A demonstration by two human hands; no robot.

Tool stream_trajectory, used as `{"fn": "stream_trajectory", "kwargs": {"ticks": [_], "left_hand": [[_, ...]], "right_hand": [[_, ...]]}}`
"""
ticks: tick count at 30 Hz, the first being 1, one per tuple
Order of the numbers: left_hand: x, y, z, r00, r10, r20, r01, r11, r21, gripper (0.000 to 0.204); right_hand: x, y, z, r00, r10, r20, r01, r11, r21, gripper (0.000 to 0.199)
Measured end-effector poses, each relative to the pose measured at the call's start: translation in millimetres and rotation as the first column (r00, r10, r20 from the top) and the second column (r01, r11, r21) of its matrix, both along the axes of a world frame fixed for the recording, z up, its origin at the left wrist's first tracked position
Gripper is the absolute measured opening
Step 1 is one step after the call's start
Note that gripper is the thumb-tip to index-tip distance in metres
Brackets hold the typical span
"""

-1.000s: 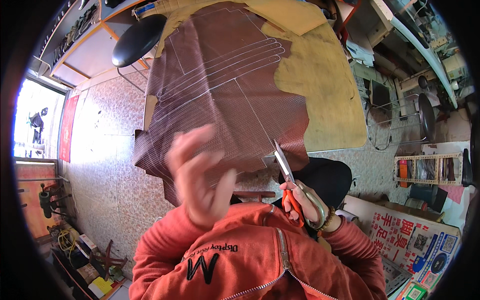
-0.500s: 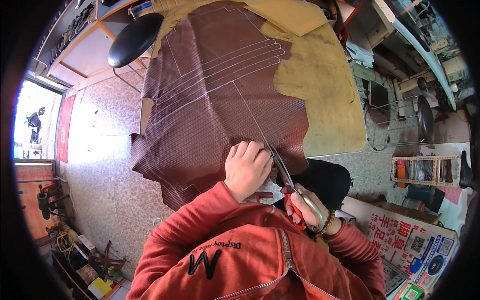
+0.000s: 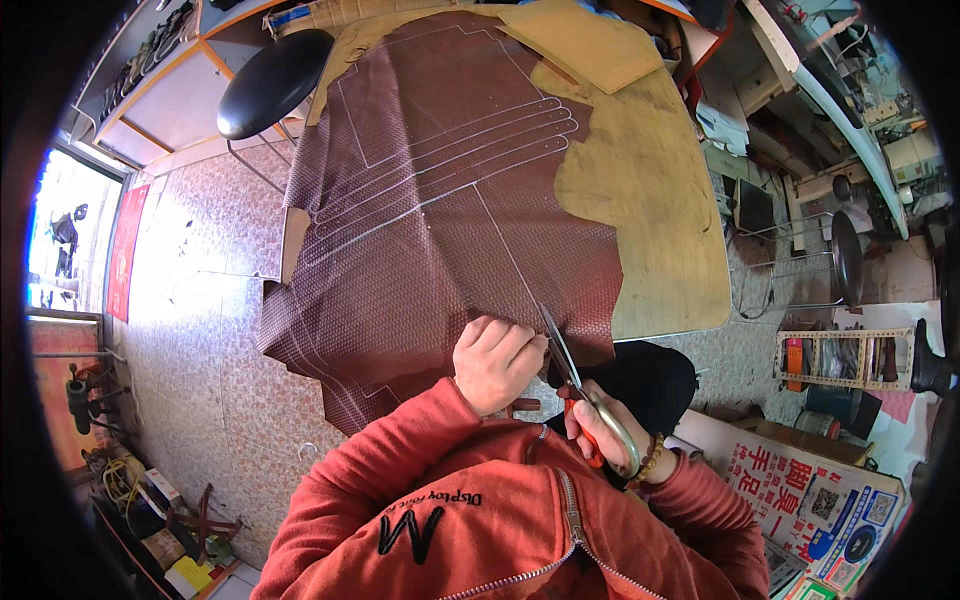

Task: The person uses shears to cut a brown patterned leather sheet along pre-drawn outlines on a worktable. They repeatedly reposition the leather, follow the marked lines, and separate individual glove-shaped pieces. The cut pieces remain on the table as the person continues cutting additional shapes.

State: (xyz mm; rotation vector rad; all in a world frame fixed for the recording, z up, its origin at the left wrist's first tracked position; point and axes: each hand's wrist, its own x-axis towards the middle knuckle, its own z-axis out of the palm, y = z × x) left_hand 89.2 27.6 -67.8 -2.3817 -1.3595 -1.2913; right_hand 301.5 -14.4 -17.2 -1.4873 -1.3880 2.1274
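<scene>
One sheet of brown textured leather [image 3: 400, 270], irregular in outline, laid over the left and middle of the yellow-topped bench [image 3: 670, 230] and hanging past its near edge, with the bench top showing along the right edge. Marks on the sheet, in white: long narrow bands with rounded ends toward the right; an angular outline toward the far edge; one straight line running from the lowest band toward me. One pair of scissors [image 3: 566, 362], long metal blades, an orange part at the handles, held in my right hand [image 3: 608, 418], fingers wrapped about the grips, blades meeting the leather where the straight line comes down near the bench's near edge. My left hand [image 3: 497, 365], clenched on the leather's near margin just left of the blades, back of the hand upward, thumb hidden. One beaded bracelet [image 3: 653, 457], on my right wrist. One red zipped jacket [image 3: 420, 510], worn by me. One flat tan sheet [image 3: 590, 45], at the bench's far edge, right of centre. One stool [image 3: 275, 82], round black seat, beside the bench's far left corner.
</scene>
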Motion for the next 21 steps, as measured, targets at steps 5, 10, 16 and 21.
{"fn": "stream_trajectory", "kwargs": {"ticks": [5,10,16,21], "left_hand": [[-1.1,0.7,-1.3,1.0,-0.014,0.011,0.014,1.0,-0.01,0.022],[-1.1,0.7,-0.6,1.0,-0.014,0.008,0.014,1.0,-0.013,0.022],[-1.4,0.6,-0.3,1.0,-0.019,0.014,0.019,1.0,-0.017,0.022],[-1.8,0.8,0.3,0.999,-0.025,0.023,0.026,0.999,-0.026,0.022]], "right_hand": [[-2.7,-2.4,-0.7,0.999,-0.038,-0.027,0.038,0.999,-0.015,0.056],[-2.6,-1.5,-0.6,0.999,-0.035,-0.036,0.035,0.999,-0.008,0.057],[-6.7,-3.1,0.7,0.988,-0.114,-0.101,0.111,0.993,-0.036,0.042],[-9.8,-2.3,3.5,0.98,-0.154,-0.125,0.15,0.988,-0.04,0.037]]}}
